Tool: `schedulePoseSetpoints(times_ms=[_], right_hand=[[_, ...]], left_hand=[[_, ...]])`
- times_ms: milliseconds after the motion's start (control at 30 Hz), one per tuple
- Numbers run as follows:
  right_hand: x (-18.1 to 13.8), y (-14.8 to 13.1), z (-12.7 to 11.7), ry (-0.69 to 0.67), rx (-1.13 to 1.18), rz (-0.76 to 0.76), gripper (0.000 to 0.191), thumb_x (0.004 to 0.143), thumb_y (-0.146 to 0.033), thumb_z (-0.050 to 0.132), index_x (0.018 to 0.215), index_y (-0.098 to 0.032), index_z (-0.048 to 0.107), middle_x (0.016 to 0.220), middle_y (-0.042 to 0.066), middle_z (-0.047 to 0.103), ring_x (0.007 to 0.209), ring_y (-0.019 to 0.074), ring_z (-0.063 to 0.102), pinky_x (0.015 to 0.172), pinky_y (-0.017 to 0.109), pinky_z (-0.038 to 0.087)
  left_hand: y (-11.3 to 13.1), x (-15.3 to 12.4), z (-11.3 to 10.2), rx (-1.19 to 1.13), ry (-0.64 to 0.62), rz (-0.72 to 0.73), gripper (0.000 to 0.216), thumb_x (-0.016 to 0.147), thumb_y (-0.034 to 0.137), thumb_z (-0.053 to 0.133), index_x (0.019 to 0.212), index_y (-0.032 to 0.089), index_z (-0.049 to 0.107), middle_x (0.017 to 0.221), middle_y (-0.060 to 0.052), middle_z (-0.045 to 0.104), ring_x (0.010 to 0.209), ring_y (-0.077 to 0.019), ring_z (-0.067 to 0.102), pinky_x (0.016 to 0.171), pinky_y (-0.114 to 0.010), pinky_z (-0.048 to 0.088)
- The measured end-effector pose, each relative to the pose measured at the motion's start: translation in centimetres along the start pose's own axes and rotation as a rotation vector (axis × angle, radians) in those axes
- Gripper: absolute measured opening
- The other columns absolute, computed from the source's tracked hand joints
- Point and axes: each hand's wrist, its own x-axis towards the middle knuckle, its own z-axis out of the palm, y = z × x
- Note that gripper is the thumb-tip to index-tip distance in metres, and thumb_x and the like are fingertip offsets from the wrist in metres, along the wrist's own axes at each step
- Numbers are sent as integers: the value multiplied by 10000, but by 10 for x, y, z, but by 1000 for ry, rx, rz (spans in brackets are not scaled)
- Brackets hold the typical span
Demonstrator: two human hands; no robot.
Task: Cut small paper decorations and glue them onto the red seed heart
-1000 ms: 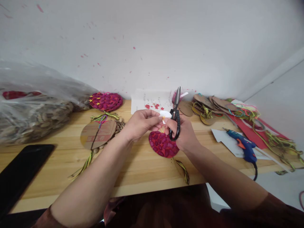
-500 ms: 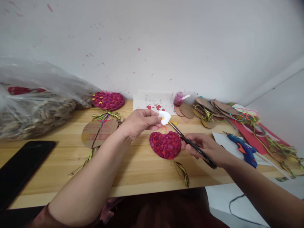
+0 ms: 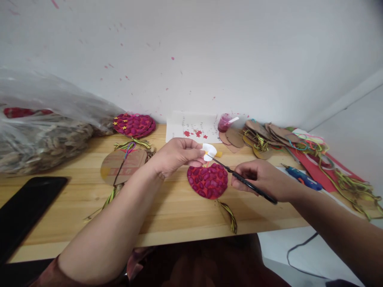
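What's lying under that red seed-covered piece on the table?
Under the red seed-covered piece only the wooden table shows, with a yellow-green tassel trailing out. Whatever lies directly beneath is covered.

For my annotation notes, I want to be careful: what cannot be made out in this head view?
Head view only:
- scissors handles: hidden inside the right hand.
- white paper piece: partly covered by the left hand.
- glue gun: handle behind the right hand.
- black flat object: cut by left edge.
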Motion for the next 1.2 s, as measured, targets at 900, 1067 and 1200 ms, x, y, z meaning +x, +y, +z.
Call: schedulePoseSetpoints(times_ms=[900, 1067, 1200], right_hand=[[20, -7, -1, 6, -88, -21, 398, 759, -509, 741, 609, -187, 562, 532, -50, 428, 493, 92, 381, 447, 232, 255], [22, -4, -1, -8, -77, -28, 357, 748, -468, 761, 628, -184, 580, 546, -50, 437, 500, 88, 361, 454, 233, 254], [22, -5, -1, -25, -58, -43, 367, 761, -450, 750, 614, -189, 539, 536, -52, 427, 490, 86, 357, 444, 232, 247]], left_hand=[[5, 2, -12, 5, 77, 29, 64, 770, 80, 732, 746, 98, 675, 680, -52, 717, 586, -84, 668, 605, -180, 547], [2, 4, -14, 15, 47, 33, 61, 763, 105, 746, 763, 103, 685, 698, -58, 724, 608, -91, 674, 627, -194, 555], [2, 3, -14, 9, 42, 28, 49, 767, 101, 739, 768, 101, 689, 709, -60, 728, 611, -93, 674, 628, -197, 556]])
